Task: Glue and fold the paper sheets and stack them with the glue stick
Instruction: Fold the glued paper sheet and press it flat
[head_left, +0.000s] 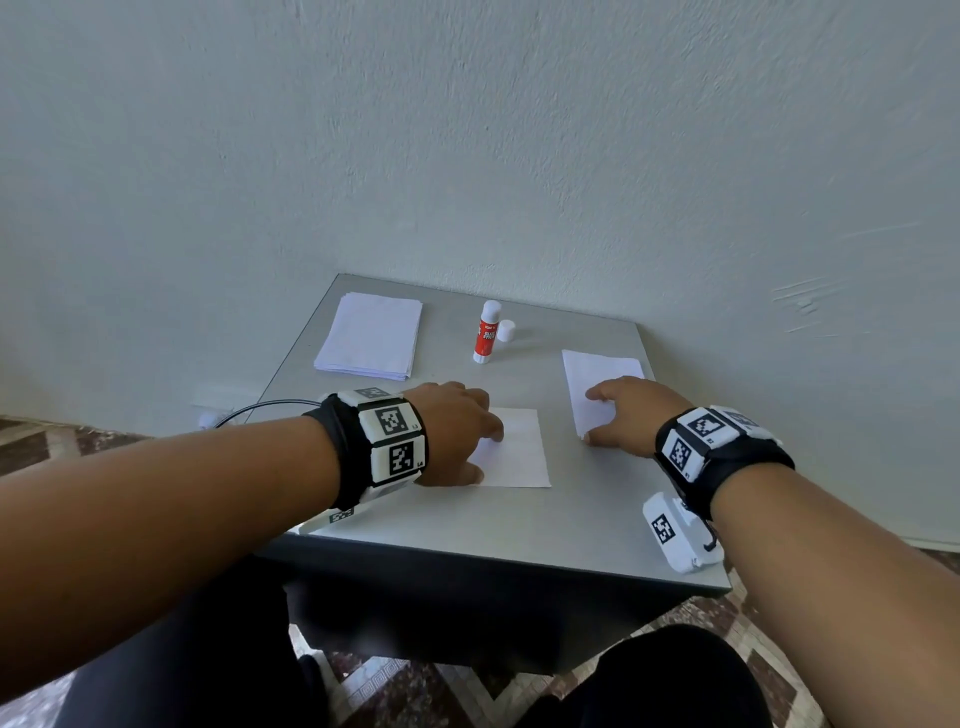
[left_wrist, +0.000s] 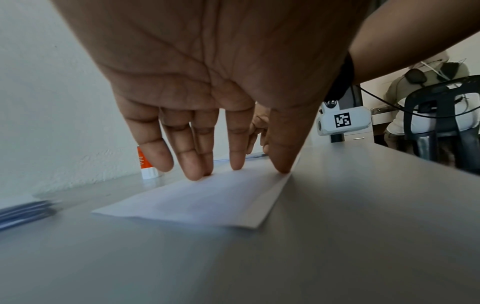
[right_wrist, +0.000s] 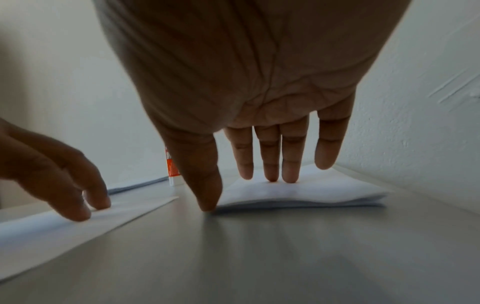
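Pressing flat, your left hand (head_left: 457, 431) pins folded sheet (head_left: 514, 449) with straight fingertips; your right hand (head_left: 623, 415) likewise holds down folded stack (head_left: 597, 374), grasping nothing. Uncapped glue stick (head_left: 487, 332) upright beyond, cap (head_left: 506, 330) beside; unfolded pile (head_left: 371, 335) far-left on counter (head_left: 519, 525).

"GLUE STICK" in white on the red label of the glue stick (head_left: 487, 332) — brand line above it unreadable

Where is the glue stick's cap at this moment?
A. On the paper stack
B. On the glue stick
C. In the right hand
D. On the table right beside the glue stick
D: the cap stands on the table beside the upright, uncapped glue stick.
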